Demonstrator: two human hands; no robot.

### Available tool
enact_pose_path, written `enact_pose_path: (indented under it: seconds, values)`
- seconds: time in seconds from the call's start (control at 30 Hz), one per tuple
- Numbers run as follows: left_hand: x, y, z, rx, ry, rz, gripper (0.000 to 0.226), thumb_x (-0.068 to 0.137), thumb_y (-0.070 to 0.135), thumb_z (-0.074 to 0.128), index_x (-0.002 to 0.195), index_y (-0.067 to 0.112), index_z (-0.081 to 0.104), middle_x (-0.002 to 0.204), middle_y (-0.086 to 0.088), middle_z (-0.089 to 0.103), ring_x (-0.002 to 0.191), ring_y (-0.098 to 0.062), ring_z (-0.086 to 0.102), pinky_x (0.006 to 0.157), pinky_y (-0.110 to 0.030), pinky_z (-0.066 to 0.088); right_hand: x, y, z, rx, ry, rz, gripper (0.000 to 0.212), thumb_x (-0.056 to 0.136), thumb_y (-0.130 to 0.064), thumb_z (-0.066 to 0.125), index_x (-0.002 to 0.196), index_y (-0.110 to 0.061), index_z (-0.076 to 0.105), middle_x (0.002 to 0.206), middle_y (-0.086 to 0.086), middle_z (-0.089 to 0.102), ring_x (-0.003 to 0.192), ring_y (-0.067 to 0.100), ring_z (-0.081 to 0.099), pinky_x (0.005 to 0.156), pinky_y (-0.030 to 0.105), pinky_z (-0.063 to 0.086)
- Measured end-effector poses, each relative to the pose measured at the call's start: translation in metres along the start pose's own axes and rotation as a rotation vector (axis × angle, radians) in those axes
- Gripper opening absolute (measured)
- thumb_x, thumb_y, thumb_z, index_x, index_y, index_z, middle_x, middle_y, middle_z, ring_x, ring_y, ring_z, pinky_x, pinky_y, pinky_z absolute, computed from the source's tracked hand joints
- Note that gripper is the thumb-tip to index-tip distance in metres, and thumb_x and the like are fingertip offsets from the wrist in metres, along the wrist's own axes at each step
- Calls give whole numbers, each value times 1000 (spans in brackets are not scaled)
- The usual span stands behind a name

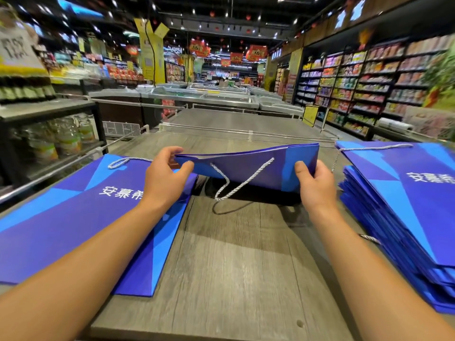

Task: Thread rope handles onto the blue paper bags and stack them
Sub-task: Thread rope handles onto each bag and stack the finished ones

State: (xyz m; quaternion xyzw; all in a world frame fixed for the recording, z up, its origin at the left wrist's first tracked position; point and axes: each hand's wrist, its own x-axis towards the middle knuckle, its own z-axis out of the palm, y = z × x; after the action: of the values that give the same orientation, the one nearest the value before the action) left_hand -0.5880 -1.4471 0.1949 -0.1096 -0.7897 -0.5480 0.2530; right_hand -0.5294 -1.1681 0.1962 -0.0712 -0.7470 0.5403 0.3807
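Blue bag (256, 168) between raised hands

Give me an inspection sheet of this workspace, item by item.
Surface: grey wood-grain table; a small hole near its front edge.
Job's things: held bag lifted flat above the table, its rope handle hanging down; left bag lying flat with a handle; right stack of bags, top one with a handle.
Clutter: nothing seen.
Grippers: left hand and right hand pinch the held bag's ends.
Cables: nothing seen.
Surroundings: supermarket; freezers ahead, stocked shelves at right, bottles at left.
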Motion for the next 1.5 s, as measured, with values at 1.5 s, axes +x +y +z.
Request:
enact_pose_path:
  seconds: [1.5]
  values:
    - [24, 165, -9, -435, -156, 15, 36, 96, 10, 58, 129, 23, 50, 114, 7, 66, 94, -13, 69, 73, -32, 58, -8, -106, -72, -322, 269, -63, 69, 81, -18, 73, 141, -16, 40, 139, 6, 44, 123, 27, 44, 98, 39, 39]
